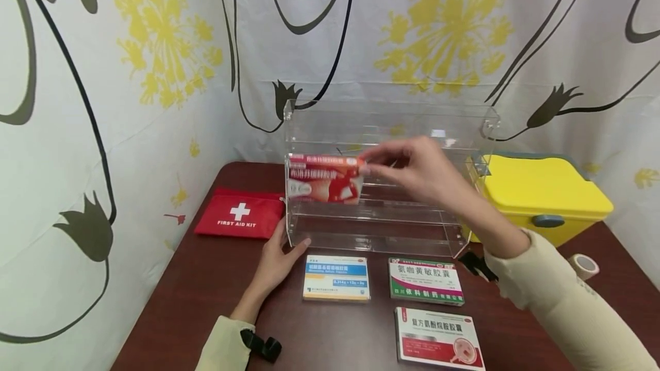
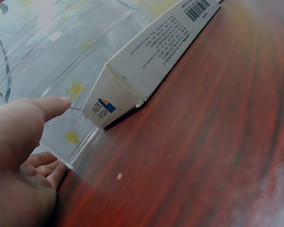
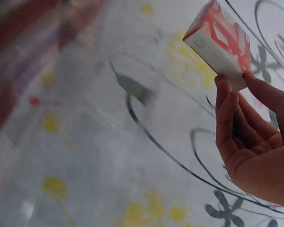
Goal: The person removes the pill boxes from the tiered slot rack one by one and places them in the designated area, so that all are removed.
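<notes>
A red and white medicine box [image 1: 326, 179] is pinched at its right end by my right hand [image 1: 420, 170], held up before the left part of a clear acrylic rack [image 1: 371, 242]. The right wrist view shows thumb and fingertips on one end of that medicine box [image 3: 223, 42]. My left hand [image 1: 275, 259] rests at the rack's lower left corner, its thumb along the front edge; in the left wrist view the hand [image 2: 23, 142] lies around the clear side panel. Close to it on the table is a blue and white medicine box [image 1: 336, 278].
A green and white medicine box [image 1: 426, 281] and a red and white one [image 1: 438, 338] lie in front of the rack. Left of it is a red first aid pouch [image 1: 239, 213]. A yellow case [image 1: 546, 188] and a white tape roll [image 1: 584, 266] stand at the right.
</notes>
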`<state>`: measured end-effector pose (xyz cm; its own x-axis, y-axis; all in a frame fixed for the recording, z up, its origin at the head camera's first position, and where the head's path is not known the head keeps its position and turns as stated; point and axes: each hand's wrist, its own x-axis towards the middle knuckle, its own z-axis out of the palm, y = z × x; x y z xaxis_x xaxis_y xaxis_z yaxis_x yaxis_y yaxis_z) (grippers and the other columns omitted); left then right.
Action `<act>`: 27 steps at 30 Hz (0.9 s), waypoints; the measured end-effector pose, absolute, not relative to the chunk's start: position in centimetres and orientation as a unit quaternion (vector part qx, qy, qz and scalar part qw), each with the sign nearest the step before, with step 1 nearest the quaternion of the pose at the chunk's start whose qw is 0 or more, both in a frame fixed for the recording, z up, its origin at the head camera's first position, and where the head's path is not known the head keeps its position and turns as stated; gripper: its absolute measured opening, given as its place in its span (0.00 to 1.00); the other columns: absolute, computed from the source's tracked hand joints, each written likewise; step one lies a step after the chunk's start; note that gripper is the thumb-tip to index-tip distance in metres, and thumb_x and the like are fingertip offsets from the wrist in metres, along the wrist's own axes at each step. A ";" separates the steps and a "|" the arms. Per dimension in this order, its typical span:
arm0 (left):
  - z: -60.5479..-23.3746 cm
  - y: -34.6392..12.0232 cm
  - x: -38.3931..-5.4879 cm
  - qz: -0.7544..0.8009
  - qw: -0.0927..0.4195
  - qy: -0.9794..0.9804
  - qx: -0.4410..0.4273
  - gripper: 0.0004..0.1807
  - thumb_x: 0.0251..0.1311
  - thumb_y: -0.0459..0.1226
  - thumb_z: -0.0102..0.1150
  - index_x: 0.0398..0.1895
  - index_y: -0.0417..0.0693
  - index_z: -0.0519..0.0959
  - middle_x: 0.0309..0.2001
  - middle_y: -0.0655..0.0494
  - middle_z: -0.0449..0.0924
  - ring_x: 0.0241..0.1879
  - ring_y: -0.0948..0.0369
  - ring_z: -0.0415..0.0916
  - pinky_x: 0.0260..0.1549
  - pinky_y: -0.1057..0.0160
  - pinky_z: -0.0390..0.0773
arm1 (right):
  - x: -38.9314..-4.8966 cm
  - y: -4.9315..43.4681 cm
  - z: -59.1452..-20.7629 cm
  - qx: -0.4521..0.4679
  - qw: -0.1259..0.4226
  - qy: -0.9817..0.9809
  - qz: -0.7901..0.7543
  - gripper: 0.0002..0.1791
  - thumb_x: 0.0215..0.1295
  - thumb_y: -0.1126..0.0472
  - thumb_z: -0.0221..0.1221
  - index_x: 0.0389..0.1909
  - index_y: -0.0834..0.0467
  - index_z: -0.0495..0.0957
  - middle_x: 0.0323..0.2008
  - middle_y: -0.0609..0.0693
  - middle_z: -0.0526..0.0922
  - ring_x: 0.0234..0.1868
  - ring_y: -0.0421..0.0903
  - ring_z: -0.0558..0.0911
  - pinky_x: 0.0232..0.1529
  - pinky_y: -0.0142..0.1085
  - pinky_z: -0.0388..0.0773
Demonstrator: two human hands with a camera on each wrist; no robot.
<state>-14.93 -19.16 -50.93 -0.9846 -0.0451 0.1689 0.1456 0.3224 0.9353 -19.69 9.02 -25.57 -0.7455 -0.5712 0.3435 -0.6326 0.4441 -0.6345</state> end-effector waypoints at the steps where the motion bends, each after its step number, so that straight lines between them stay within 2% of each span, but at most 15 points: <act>1: -50.9 -19.2 -15.0 -0.583 0.082 -0.808 -0.034 0.44 0.58 0.49 0.68 0.75 0.61 0.57 0.68 0.58 0.66 0.66 0.57 0.65 0.62 0.53 0.68 | -19.2 9.3 -26.3 0.354 0.024 -0.849 0.392 0.12 0.63 0.54 0.66 0.46 0.53 0.85 0.34 0.43 0.86 0.27 0.42 0.80 0.27 0.35 0.79; 4: -50.9 -19.2 -15.2 -0.590 0.085 -0.802 -0.046 0.43 0.59 0.43 0.69 0.75 0.58 0.57 0.68 0.56 0.65 0.67 0.57 0.64 0.62 0.55 0.67 | -17.7 9.9 -28.7 0.347 -0.018 -0.851 0.394 0.12 0.62 0.53 0.67 0.45 0.49 0.85 0.34 0.40 0.86 0.26 0.42 0.80 0.25 0.35 0.79; 8: -50.7 -19.1 -15.3 -0.598 0.101 -0.793 -0.060 0.43 0.59 0.34 0.68 0.75 0.47 0.57 0.69 0.48 0.63 0.68 0.54 0.62 0.63 0.55 0.64 | -15.7 10.5 -31.9 0.328 -0.067 -0.855 0.397 0.11 0.61 0.51 0.67 0.44 0.45 0.85 0.33 0.37 0.85 0.26 0.41 0.80 0.26 0.35 0.79; 13: -49.2 -18.8 -14.6 -0.600 0.105 -0.792 -0.045 0.42 0.59 0.36 0.69 0.74 0.43 0.59 0.67 0.41 0.67 0.66 0.48 0.66 0.62 0.48 0.66 | -13.7 10.8 -35.4 0.328 -0.114 -0.844 0.408 0.10 0.61 0.50 0.67 0.43 0.44 0.85 0.32 0.37 0.85 0.29 0.39 0.81 0.29 0.34 0.80; 19: -46.9 -18.4 -13.4 -0.599 0.092 -0.794 -0.045 0.41 0.60 0.34 0.67 0.73 0.38 0.58 0.66 0.36 0.66 0.65 0.43 0.65 0.61 0.44 0.66 | -11.7 11.1 -39.5 0.326 -0.179 -0.822 0.431 0.09 0.63 0.49 0.65 0.41 0.46 0.86 0.30 0.39 0.86 0.25 0.36 0.77 0.25 0.32 0.77; 23: -46.7 -18.3 -13.3 -0.596 0.086 -0.797 -0.041 0.41 0.60 0.34 0.67 0.74 0.38 0.57 0.67 0.37 0.66 0.66 0.44 0.65 0.61 0.43 0.65 | -10.6 11.2 -41.6 0.312 -0.238 -0.801 0.452 0.11 0.64 0.49 0.65 0.41 0.49 0.86 0.30 0.43 0.86 0.27 0.41 0.82 0.26 0.34 0.80; 27: -46.8 -18.3 -13.3 -0.597 0.089 -0.796 -0.045 0.41 0.60 0.34 0.67 0.73 0.37 0.57 0.67 0.37 0.66 0.66 0.44 0.64 0.62 0.44 0.65 | -9.9 11.3 -43.0 0.301 -0.266 -0.793 0.459 0.11 0.64 0.49 0.64 0.40 0.51 0.86 0.27 0.46 0.86 0.26 0.45 0.83 0.25 0.35 0.80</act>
